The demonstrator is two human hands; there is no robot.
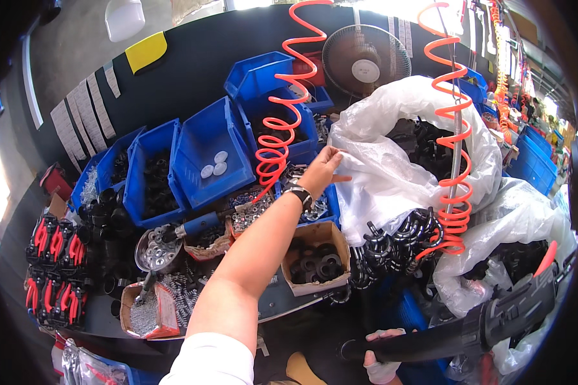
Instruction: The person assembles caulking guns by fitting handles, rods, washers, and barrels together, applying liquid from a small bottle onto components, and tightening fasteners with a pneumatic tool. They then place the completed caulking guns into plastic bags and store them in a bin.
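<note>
My left arm stretches up across the bench, a dark watch on the wrist. My left hand [324, 172] is at the near left edge of a large clear plastic bag [372, 173], its fingers pinched on the film. Inside the bag's open mouth lie black parts [427, 147]. Low at the right, my right hand [384, 360], in a whitish fingerless covering, is wrapped around the end of a long black plastic tube [424, 346]. The tube widens toward the right, where an orange piece [547, 258] sticks up.
Blue bins [212, 144] line the bench's back; one holds white discs [219, 168]. Red coiled air hoses [286, 115] hang down. A cardboard box of black rings [316, 262], black hooked parts [392, 240], a metal bowl [157, 251] and red-and-black parts [54, 269] stand nearer. A fan [366, 61] is behind.
</note>
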